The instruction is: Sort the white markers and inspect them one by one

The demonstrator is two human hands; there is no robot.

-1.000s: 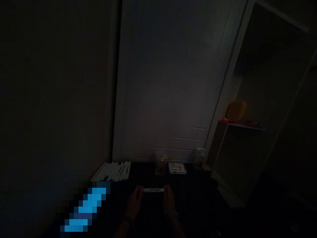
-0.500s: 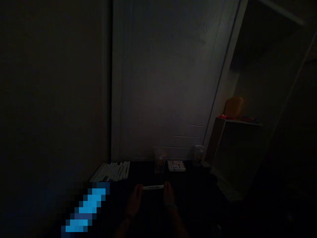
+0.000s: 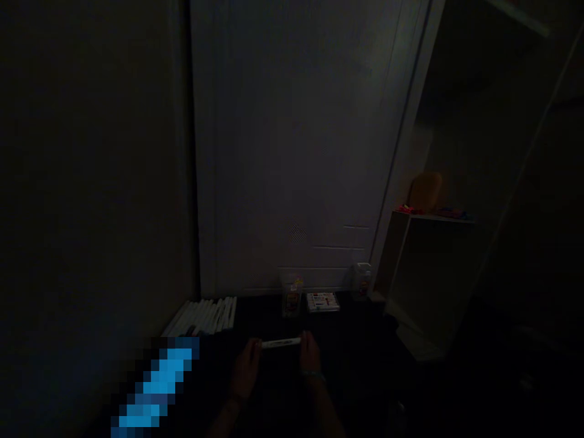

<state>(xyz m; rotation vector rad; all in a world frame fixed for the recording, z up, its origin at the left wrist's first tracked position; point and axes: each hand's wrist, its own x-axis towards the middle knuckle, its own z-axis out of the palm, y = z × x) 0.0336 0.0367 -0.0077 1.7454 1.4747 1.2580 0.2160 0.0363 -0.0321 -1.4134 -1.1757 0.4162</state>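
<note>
In the dim head view, a slim white marker pen (image 3: pixel 280 344) is held level above the dark table, its right end slightly higher. My left hand (image 3: pixel 247 367) is closed around the left end. The fingers of my right hand (image 3: pixel 311 354) grip the other end. Dark print shows on the pen's middle, while both tips are hidden by my fingers. To the left, a row of several similar white marker pens (image 3: pixel 205 317) lies side by side on the table.
Behind my hands stand a clear plastic container (image 3: pixel 291 300) with a label, a flat white printed box (image 3: pixel 323 302) and another clear container (image 3: pixel 362 281). A bright blue blurred patch (image 3: pixel 159 383) is at lower left. A shelf unit (image 3: pixel 401 243) with an orange object (image 3: pixel 425 191) rises at right.
The view has shifted slightly, so the background sits a little further left and higher. The pen has tilted a touch, right end up; both hands keep their grip.
</note>
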